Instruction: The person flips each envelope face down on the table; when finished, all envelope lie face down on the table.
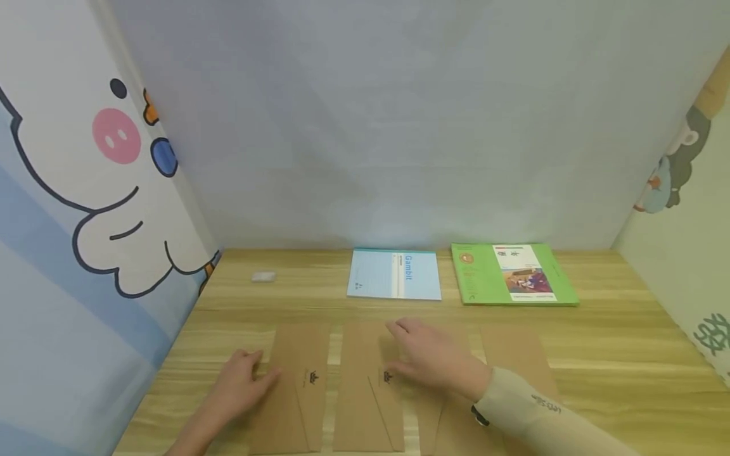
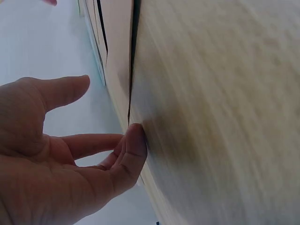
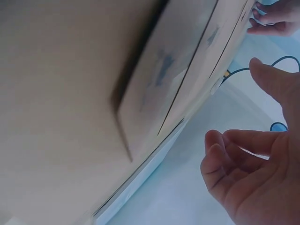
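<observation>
Several brown kraft envelopes lie side by side on the wooden table. My left hand (image 1: 239, 386) is at the left edge of the leftmost envelope (image 1: 285, 405), thumb over that edge in the head view. In the left wrist view its fingertips (image 2: 137, 136) are at the tabletop by the envelope's corner, with nothing between thumb and fingers. My right hand (image 1: 436, 358) hovers over the right side of the second envelope (image 1: 359, 354) and hides part of the third envelope (image 1: 430, 415). Its fingers are loosely bent and hold nothing. The right forearm partly covers the fourth envelope (image 1: 513, 348).
Behind the envelopes lie a light blue Gambit notebook (image 1: 371, 272) and a green pad (image 1: 485, 278) with a picture on its cover. A small white block (image 1: 263, 277) sits at the back left. Printed curtains and a plain grey one (image 1: 399, 126) surround the table (image 1: 616, 335).
</observation>
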The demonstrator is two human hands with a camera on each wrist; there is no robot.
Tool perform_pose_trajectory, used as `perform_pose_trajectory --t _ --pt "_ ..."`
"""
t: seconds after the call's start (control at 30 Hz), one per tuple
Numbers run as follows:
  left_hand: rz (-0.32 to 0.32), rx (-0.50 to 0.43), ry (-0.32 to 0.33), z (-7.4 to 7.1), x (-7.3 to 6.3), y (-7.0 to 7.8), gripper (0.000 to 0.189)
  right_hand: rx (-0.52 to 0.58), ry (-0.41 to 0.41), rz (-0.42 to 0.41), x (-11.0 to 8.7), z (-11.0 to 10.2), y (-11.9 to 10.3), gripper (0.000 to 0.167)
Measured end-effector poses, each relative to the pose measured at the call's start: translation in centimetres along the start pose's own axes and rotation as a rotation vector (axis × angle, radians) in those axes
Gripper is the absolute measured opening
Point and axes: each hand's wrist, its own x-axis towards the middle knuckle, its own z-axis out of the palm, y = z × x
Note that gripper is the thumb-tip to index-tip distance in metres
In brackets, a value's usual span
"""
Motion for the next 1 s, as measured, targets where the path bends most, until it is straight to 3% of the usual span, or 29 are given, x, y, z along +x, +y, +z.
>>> perform_pose_trajectory --t 0.17,0.4,0.73,1.0 --pt "-0.025 0.004 -0.013 -0.2 0.2 -0.2 0.061 -0.027 -0.003 -0.052 1.3 -0.1 -1.4 0.064" --pt "-0.010 -0.002 -0.017 0.0 0.6 -0.4 0.048 -0.030 -0.066 -0.042 2.6 1.0 -2.7 0.069" --pt "0.011 0.027 -0.025 0.1 0.5 -0.2 0.053 -0.047 -0.014 -0.121 4.4 2.8 -4.7 0.067" --pt "0.004 0.029 -0.048 0.2 0.4 0.2 0.052 -0.111 -0.052 -0.117 5.2 3.9 -6.1 0.069"
